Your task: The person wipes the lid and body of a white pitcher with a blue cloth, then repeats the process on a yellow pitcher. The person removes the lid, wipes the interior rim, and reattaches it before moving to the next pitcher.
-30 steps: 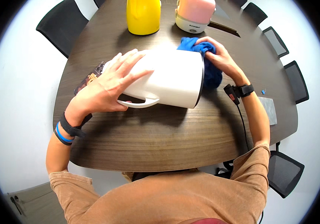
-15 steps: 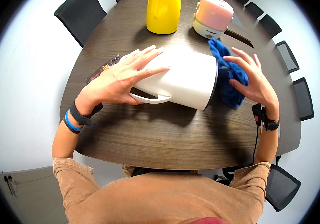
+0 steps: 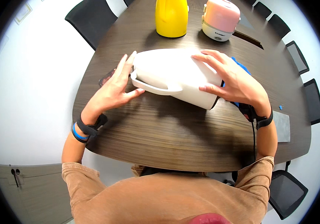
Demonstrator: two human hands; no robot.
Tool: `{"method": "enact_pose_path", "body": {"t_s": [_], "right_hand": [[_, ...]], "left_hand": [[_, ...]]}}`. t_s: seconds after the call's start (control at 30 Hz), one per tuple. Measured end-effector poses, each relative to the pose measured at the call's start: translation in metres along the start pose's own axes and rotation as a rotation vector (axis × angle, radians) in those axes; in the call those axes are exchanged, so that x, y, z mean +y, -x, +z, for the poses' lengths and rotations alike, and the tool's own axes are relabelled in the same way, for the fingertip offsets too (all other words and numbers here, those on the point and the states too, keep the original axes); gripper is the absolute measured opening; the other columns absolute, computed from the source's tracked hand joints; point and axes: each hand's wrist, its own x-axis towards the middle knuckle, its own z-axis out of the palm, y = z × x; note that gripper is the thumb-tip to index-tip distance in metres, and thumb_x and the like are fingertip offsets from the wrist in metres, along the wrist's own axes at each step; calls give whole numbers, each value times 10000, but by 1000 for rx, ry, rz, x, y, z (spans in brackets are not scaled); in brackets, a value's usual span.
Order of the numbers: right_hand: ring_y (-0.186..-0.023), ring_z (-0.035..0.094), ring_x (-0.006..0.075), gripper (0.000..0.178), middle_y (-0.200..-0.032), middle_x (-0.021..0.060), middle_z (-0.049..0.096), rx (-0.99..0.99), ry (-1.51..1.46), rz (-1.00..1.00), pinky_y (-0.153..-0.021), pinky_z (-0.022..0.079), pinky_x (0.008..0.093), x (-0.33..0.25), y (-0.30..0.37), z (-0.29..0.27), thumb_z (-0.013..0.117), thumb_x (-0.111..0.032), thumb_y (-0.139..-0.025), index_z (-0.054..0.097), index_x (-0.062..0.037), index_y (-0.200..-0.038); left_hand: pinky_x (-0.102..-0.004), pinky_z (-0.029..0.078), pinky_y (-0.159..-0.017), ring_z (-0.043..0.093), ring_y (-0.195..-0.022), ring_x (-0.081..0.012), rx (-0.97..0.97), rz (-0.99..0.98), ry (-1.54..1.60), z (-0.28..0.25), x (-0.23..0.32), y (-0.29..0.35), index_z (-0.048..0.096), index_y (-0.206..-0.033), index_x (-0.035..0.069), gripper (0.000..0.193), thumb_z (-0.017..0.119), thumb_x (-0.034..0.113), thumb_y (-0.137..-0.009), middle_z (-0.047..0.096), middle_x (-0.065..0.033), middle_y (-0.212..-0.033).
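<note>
A white kettle (image 3: pixel 175 76) lies on its side on the dark wooden table (image 3: pixel 160 130), handle toward me. My left hand (image 3: pixel 117 87) presses flat against its top end at the left, fingers spread. My right hand (image 3: pixel 229 80) grips the kettle's body near its base at the right. A blue cloth (image 3: pixel 242 69) is mostly hidden behind my right hand and the kettle.
A yellow jug (image 3: pixel 172 16) and a pink and white cooker (image 3: pixel 221 18) stand at the far side of the table. Black chairs (image 3: pixel 87 20) ring the table. A grey pad (image 3: pixel 281 127) lies at the right edge. A black cable (image 3: pixel 254 134) runs by my right wrist.
My right hand has left the blue cloth and come onto the kettle's base end. My left hand has slid from the kettle's side to its top end.
</note>
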Motion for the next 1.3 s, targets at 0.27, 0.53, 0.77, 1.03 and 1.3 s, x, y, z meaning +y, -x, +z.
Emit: {"method": "enact_pose_path", "body": {"t_s": [0.27,0.53,0.77,1.03,1.3], "right_hand": [[-1434,617,425,868,-1623,227,576,32,-16,74,-1216,525,519,-5,11,0,768,-594,-1035,494,-135,-1719],[-1444,616,433,1075,-1628,242,571,4,-129,154,-1205,525,538,15,31,-12,862,-548,-955,327,-183,-1813],[-1644,425,447,1409,-1829,232,345,0,-244,115,-1372,367,538,33,54,-27,1018,-449,-784,144,-145,-1847],[-1694,323,474,1653,-1864,283,224,198,-289,204,-1394,327,555,4,77,-8,1108,-292,-633,-3,-96,-1841],[-1697,307,486,1736,-1849,333,192,354,-366,228,-1374,357,581,18,77,35,1102,-184,-684,-228,-151,-1800]], "left_hand": [[-467,540,-1234,541,-1566,-371,31,-221,498,18,-5,-6,157,-1818,65,838,677,147,-1165,438,-299,-1726],[-440,544,-1215,495,-1601,-423,168,-103,721,28,30,-19,151,-1814,92,845,682,127,-1157,374,-278,-1787],[-646,423,-1298,443,-1615,-513,205,94,689,27,81,-41,233,-1786,118,981,835,168,-1012,245,-220,-1837],[-560,458,-1313,432,-1643,-427,290,464,541,30,102,-85,424,-1715,59,933,889,153,-912,263,-258,-1821],[-543,414,-1314,439,-1632,-466,336,694,299,38,118,-130,524,-1668,91,910,923,158,-853,386,-239,-1800]]}}
